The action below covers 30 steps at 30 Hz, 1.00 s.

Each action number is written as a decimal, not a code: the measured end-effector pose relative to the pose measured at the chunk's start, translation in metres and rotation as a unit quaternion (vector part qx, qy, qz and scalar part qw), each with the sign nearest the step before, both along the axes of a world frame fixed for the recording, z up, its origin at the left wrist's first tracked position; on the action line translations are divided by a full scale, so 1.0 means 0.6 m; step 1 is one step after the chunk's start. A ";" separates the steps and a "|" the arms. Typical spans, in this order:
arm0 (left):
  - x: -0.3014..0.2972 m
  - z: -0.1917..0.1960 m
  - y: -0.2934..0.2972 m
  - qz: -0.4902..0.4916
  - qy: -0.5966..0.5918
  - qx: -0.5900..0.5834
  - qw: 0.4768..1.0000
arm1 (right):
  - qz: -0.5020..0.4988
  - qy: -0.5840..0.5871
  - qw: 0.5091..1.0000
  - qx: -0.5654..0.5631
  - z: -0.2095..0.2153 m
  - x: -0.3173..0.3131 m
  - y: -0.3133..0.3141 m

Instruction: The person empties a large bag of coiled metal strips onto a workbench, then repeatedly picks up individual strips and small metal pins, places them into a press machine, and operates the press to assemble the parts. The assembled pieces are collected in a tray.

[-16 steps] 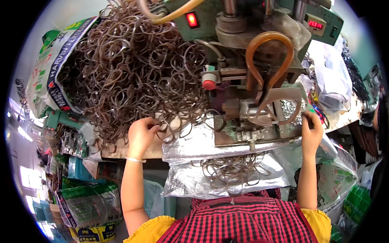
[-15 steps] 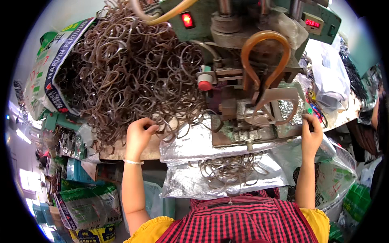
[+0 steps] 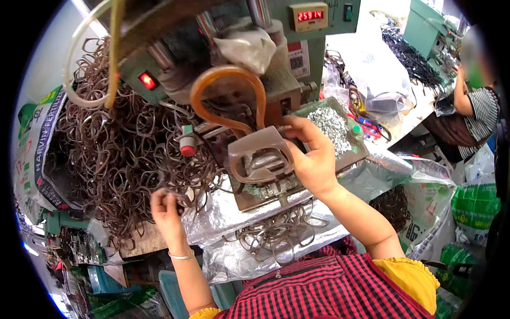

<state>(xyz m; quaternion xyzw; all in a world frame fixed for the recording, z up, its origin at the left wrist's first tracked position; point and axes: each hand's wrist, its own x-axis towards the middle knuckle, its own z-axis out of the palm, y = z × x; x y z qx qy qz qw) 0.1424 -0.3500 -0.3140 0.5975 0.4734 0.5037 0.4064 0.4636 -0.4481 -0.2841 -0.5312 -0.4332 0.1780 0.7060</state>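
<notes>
Beside the near edge of a heap of brown bent loops [image 3: 133, 154], my left hand [image 3: 169, 215] is closed, its fingertips pinching a brown loop [image 3: 184, 199]; motion blurs the grip. My right hand [image 3: 314, 159] reaches into the green press machine [image 3: 311, 56]. Its thumb and fingers close together beside a grey-brown ring-shaped piece [image 3: 241, 146] at the front of the machine. What lies between those fingertips is hidden. Just beyond this hand sits a tray [image 3: 357, 151] heaped with small shiny metal bits [image 3: 328, 130].
An amber hose [image 3: 199, 101] loops above the ring-shaped piece. More brown loops [image 3: 276, 234] lie on silver sheeting [image 3: 218, 260] in front of me. A red-topped button [image 3: 187, 147] stands left of the press. At the far right, another person [image 3: 475, 114] sits by a second green machine.
My right hand has moved left from the tray's edge to the front of the press. My left hand remains by the loop heap. The whole view has turned and shifted.
</notes>
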 end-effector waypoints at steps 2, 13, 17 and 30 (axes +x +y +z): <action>0.050 0.041 -0.022 0.044 -0.082 0.064 0.994 | 0.034 0.076 0.997 0.004 0.008 -0.002 -0.008; 0.190 0.137 -0.010 -0.064 0.012 0.499 0.864 | 0.114 0.200 0.973 -0.036 0.082 -0.040 -0.029; 0.211 0.113 -0.064 -0.110 0.138 0.497 0.850 | 0.121 -0.047 0.989 -0.078 0.053 0.019 -0.057; 0.261 0.083 -0.055 -0.159 0.155 0.605 0.764 | -0.301 -0.327 0.873 -0.203 -0.091 0.169 -0.043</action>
